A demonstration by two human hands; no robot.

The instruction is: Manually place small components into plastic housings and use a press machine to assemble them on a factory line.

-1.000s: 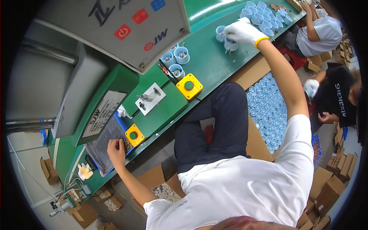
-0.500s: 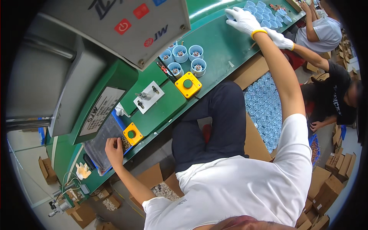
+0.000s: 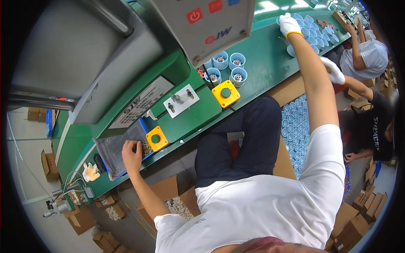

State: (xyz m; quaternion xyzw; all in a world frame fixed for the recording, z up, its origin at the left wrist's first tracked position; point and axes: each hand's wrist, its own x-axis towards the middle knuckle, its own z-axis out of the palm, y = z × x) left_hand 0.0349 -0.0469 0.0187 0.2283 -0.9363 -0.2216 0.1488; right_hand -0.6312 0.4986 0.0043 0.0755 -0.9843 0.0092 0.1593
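Note:
My bare left hand (image 3: 132, 155) is at the blue-rimmed tray (image 3: 120, 145), its fingers curled beside a heap of small metal parts (image 3: 146, 148). Whatever its fingertips pinch is too small to make out. Stretched far to the right, my right hand (image 3: 290, 26) wears a white glove with a yellow cuff. Its fingers are closed at a light-blue cup (image 3: 279, 20), most of which the glove hides. Many similar blue cups (image 3: 313, 30) stand just beyond this hand. Nearer to me, several blue cups with parts inside (image 3: 237, 60) stand by the press.
A green press (image 3: 168, 67) overhangs a white fixture plate (image 3: 181, 101) with metal pins. Yellow button boxes (image 3: 225, 93) (image 3: 157, 138) flank it. A carton of blue cups (image 3: 295, 130) is at my right. A co-worker's gloved hand (image 3: 333, 71) is near my right forearm.
My right hand has closed at the cup, its fingers now drawn together. The co-worker's gloved hand has drawn back from beside it. The whole view has shifted; my left hand stays at the tray.

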